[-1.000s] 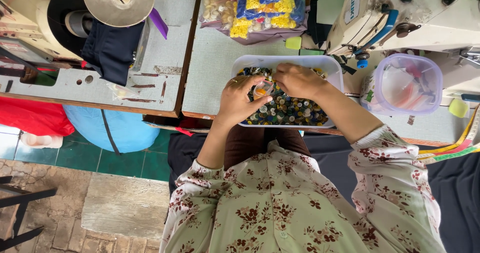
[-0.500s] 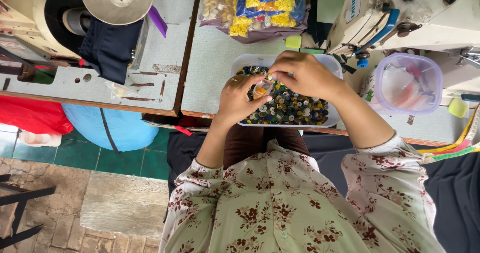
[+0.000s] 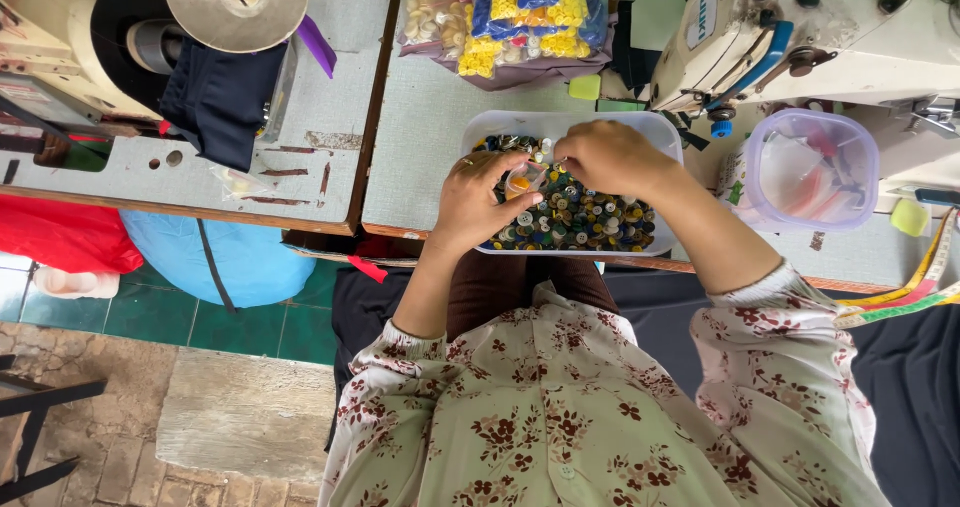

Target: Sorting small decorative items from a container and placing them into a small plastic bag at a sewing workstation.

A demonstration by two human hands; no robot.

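buttons (image 3: pixel 575 217) fill the white tray (image 3: pixel 480 125) under both hands; i pinch the small clear bag (image 3: pixel 524 179) in my left hand (image 3: pixel 478 204) while my right hand (image 3: pixel 605 157) grasps its rim, keeping its mouth wide.

Small clear plastic bag (image 3: pixel 524 179) sat held just above the white tray (image 3: pixel 600 124) of mixed coloured buttons (image 3: pixel 585 217), mouth open.

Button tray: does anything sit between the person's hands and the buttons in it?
Nothing visible does. The left hand and right hand are both over the white tray of mixed buttons, pinching a small clear bag between them just above the pile. The purple-lidded tub sits apart to the side.
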